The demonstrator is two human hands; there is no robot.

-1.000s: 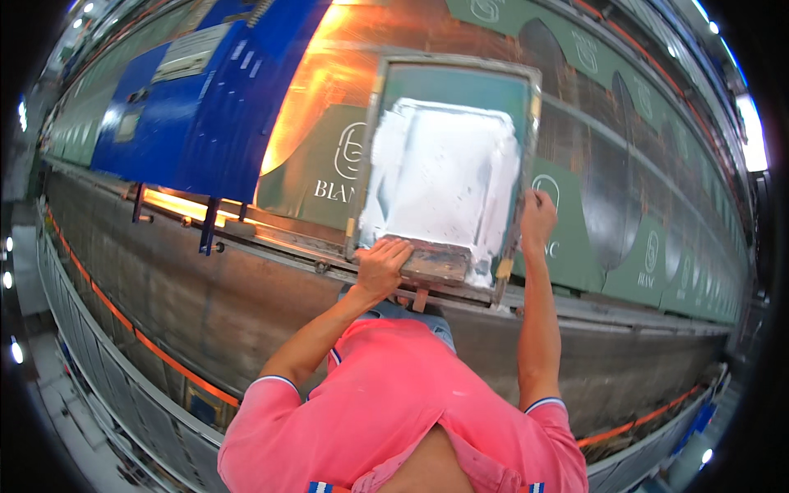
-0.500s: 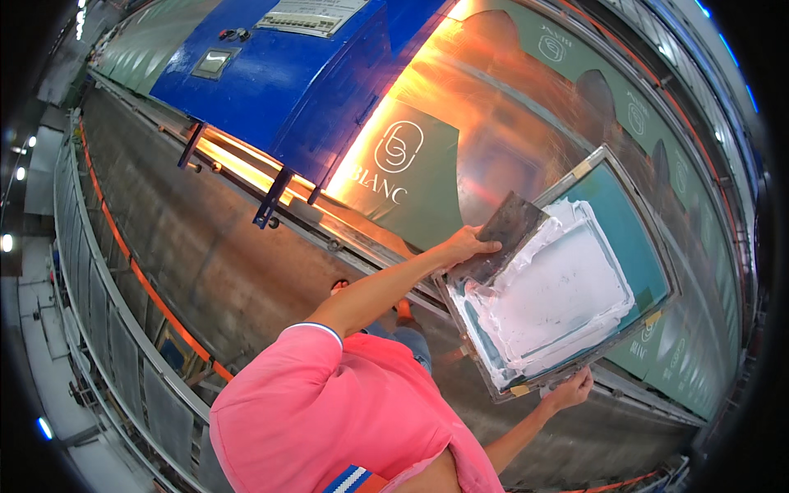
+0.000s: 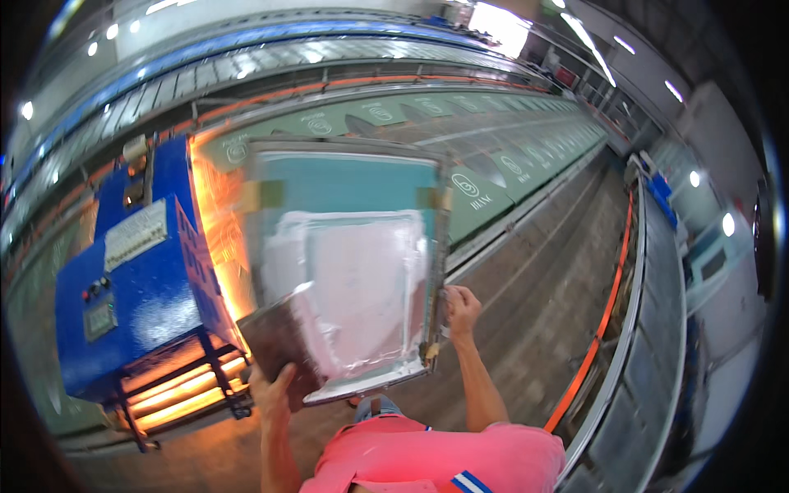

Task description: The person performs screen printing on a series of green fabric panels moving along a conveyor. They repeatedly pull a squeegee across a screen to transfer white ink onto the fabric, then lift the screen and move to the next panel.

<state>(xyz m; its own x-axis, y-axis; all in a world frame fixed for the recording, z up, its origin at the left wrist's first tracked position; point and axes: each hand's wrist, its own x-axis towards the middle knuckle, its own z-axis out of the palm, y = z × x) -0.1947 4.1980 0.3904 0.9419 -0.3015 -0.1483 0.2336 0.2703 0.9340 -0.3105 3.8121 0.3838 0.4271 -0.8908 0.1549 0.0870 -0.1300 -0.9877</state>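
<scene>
A screen printing frame (image 3: 349, 182) with teal mesh is held up in front of me, above the aisle floor. White ink (image 3: 353, 271) is spread thickly over its middle, with ridges along the edges. My right hand (image 3: 462, 314) is closed on the frame's right side bar. At the near left corner my left hand (image 3: 275, 393) grips a dark, flat squeegee (image 3: 283, 345), its ink-coated edge lying against the mesh. Whether the left fingers also hold the frame beneath is hidden.
Left of the frame stands a blue heater machine (image 3: 131, 287) on legs with wheels, glowing orange underneath and at its side. A long printing table carries green printed fabric pieces (image 3: 477, 201). An orange rail (image 3: 604, 320) runs along another table to the right.
My view has swung right, down the length of the table. The frame and squeegee have come away from over the fabric to the aisle, still in both hands.
</scene>
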